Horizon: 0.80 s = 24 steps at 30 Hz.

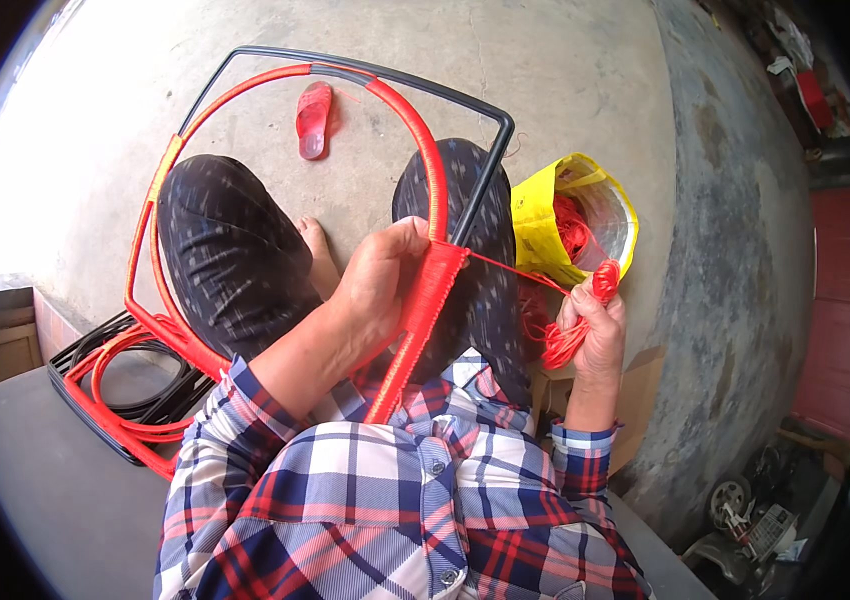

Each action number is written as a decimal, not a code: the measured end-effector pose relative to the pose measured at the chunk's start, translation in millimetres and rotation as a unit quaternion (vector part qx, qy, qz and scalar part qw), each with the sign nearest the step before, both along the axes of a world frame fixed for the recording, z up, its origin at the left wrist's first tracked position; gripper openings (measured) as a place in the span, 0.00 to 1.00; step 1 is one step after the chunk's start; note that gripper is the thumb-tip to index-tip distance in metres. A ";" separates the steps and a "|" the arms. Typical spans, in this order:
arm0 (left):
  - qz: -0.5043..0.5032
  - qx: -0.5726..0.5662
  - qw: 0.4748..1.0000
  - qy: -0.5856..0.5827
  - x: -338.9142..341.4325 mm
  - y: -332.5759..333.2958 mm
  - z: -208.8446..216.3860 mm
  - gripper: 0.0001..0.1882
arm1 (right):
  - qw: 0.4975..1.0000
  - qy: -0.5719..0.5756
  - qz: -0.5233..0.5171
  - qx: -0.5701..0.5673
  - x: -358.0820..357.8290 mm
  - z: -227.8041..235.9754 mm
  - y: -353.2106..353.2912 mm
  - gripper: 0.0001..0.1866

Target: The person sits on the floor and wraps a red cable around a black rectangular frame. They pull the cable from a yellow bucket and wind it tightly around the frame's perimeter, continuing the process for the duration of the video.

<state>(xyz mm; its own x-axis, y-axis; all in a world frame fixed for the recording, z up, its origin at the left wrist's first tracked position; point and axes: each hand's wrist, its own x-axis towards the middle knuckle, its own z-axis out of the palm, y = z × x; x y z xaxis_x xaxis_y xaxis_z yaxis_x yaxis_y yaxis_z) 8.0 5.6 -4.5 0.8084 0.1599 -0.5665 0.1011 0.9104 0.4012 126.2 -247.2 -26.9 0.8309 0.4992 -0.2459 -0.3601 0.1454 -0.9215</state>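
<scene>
Across my lap lies a metal frame (450,90) of black tube, with a round hoop (427,140) joined to it. Red plastic cord covers most of the hoop and the lower side bars; a short dark stretch of hoop shows at the top. My left hand (380,275) is closed around the right side of the frame, by a broad band of red wrapping (433,285). In my right hand (597,330), out to the right, is a bundle of red cord (567,345). One strand runs from that band to the bundle.
A yellow bag (542,230) holding more red cord stands right of my knee. Black and red-wrapped frames (110,400) are stacked on the grey surface (35,470) at left. A red slipper (314,120) lies ahead on the concrete floor. Cardboard (635,400) sits below my right hand.
</scene>
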 end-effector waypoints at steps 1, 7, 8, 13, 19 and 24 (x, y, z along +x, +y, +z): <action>0.004 0.007 1.000 0.013 1.1 -0.7 3.8 0.07 | 1.000 -0.005 0.001 -0.006 -0.4 0.0 0.1 0.07; -0.011 0.000 1.000 -0.008 0.7 3.3 -1.9 0.06 | 1.000 -0.002 0.008 -0.009 -2.0 -2.9 0.5 0.07; 0.006 0.006 1.000 0.019 1.1 1.6 -1.5 0.07 | 1.000 -0.004 0.009 -0.009 -1.9 -3.5 0.7 0.07; -0.003 0.037 0.999 0.019 2.1 0.4 -3.5 0.08 | 1.000 -0.009 -0.012 0.018 -3.1 2.6 3.7 0.07; -0.016 0.053 0.998 0.025 -0.4 0.2 -3.1 0.07 | 0.998 -0.006 0.029 0.063 -1.3 -1.3 -1.8 0.07; -0.008 0.074 0.997 0.027 -1.5 -3.1 6.5 0.07 | 1.000 0.002 0.013 0.027 -4.6 -5.9 2.3 0.10</action>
